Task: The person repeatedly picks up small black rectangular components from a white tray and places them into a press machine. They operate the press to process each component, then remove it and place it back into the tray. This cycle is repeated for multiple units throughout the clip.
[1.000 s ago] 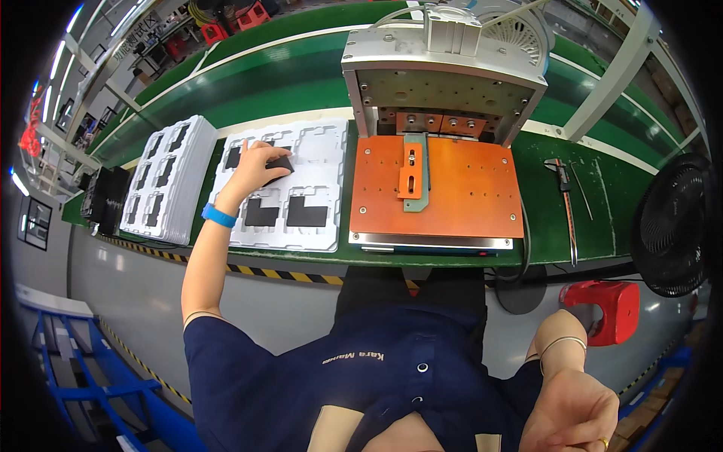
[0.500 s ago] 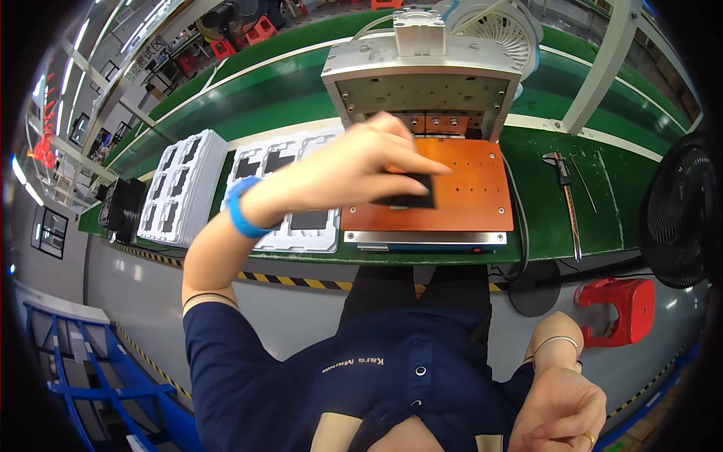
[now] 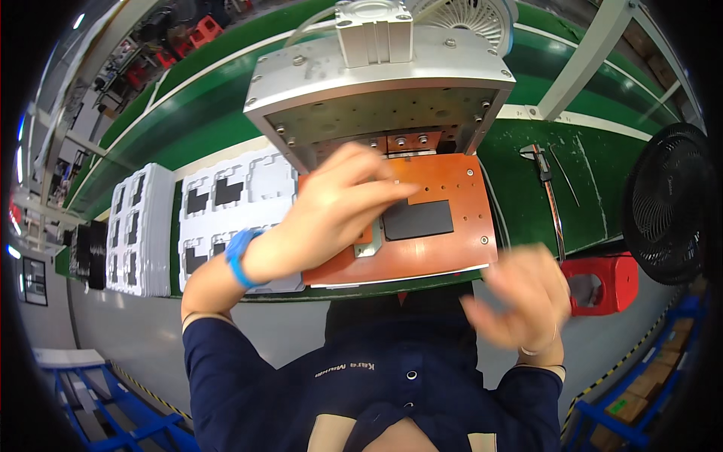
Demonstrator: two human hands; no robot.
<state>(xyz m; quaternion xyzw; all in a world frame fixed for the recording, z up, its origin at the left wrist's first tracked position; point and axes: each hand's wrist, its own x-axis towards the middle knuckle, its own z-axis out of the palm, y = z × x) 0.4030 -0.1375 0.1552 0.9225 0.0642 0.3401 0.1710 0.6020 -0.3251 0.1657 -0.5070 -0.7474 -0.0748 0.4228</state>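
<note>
A flat black rectangular piece (image 3: 418,220) lies on the orange plate (image 3: 444,260) of a metal press (image 3: 384,90). Just over its left end is my left hand (image 3: 343,200), a blue band on the wrist. The index finger stretches out above the piece and the hand grips nothing that I can see. Under the palm, a small pale metal-coloured part (image 3: 369,247) shows on the plate, partly covered. My right hand (image 3: 527,297), blurred by motion, is by the plate's front right corner, thumb apart from the fingers, nothing visible in it.
Left of the press is a white moulded tray (image 3: 207,218) with black pieces; beyond it stands a stack of similar trays (image 3: 154,230). A caliper (image 3: 544,169) and a thin rod (image 3: 565,177) lie at right, near a black fan (image 3: 666,203) and a red stool (image 3: 602,286).
The black piece, earlier pinched in my left hand, now lies flat on the plate. My right hand has risen from low right to the plate's front corner. The whole view has shifted.
</note>
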